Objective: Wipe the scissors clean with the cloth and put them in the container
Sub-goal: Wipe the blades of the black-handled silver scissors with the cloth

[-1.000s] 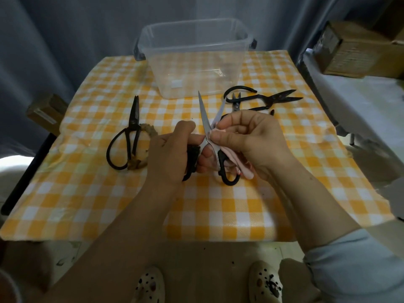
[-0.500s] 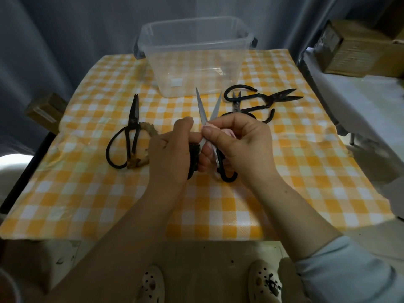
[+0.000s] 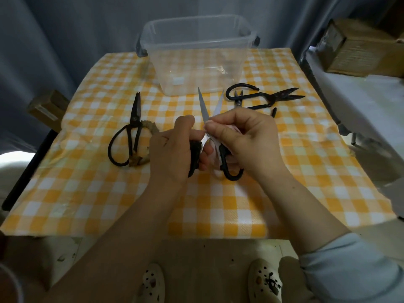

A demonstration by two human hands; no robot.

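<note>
View from head height, looking down over a small table under an orange-and-white checked tablecloth [image 3: 306, 171].

At centre, a pair of scissors [image 3: 204, 106] with bright steel blades and black handle loops. Blades parted in a narrow V, tips aimed away toward the container [image 3: 197, 17]. Held in both hands just above the tablecloth, near the container but apart from it.

Left hand [image 3: 172, 149]: fingers curled tight round the left handle loop, thumb raised beside the blades.

Right hand [image 3: 247, 136]: thumb and forefinger pinched together on a pale pink cloth [image 3: 212, 143], pressing it onto the blades close to the pivot. Remaining fingers folded loosely over the rest of the cloth. Right handle loop poking out beneath this hand.

Container: a clear plastic tub with dark side handles, upright at the far edge of the table.

To the left, flat on the tablecloth, closed black scissors [image 3: 136, 112], handle loops resting against a brownish frayed lump [image 3: 140, 160], perhaps rope, too blurred to name for certain.

To the right, near the container's front corner, long black shears [image 3: 273, 96], with small snips [image 3: 238, 99] lying inside the curve of their handle.

Behind the table, a grey curtain [image 3: 65, 40]. At far right, a cardboard box [image 3: 360, 51]. Along the bottom edge, pale spotted shoes [image 3: 150, 283] and a pale blue sleeve [image 3: 341, 270] on the right forearm.
</note>
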